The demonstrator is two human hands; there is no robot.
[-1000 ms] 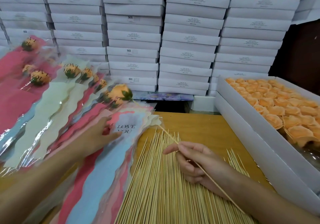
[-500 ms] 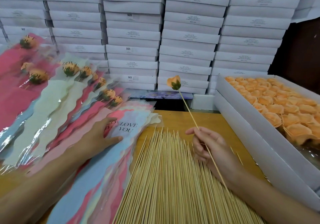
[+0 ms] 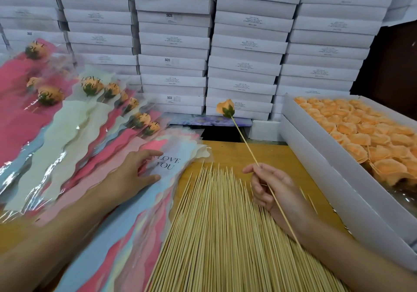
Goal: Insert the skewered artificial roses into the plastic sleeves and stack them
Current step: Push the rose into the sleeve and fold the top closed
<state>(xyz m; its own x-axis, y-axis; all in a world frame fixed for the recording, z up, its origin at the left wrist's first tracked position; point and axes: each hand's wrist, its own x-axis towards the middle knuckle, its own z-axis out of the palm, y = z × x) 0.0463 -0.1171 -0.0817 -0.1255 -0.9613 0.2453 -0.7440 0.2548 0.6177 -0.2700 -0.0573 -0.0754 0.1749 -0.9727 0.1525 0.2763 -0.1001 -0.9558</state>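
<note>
My right hand [image 3: 274, 189] pinches a bamboo skewer that carries an orange artificial rose [image 3: 225, 108] with green sepals, held up above the table's far edge. My left hand [image 3: 133, 174] rests with spread fingers on the top plastic sleeve [image 3: 168, 164], a pale blue one printed "LOVE YOU", which lies on a pile of empty sleeves. Further left, several sleeved roses [image 3: 92, 88] lie fanned in an overlapping stack of pink, cream and blue sleeves.
A big heap of bare bamboo skewers [image 3: 221, 235] covers the wooden table [image 3: 270, 154] between my arms. An open white box [image 3: 316, 156] of loose orange rose heads [image 3: 361, 129] stands at right. Stacked white cartons [image 3: 243, 43] wall off the back.
My right hand has swung the skewered rose from beside the sleeved stack at left over to the middle, upright above the table. My left hand stays on the top sleeve.
</note>
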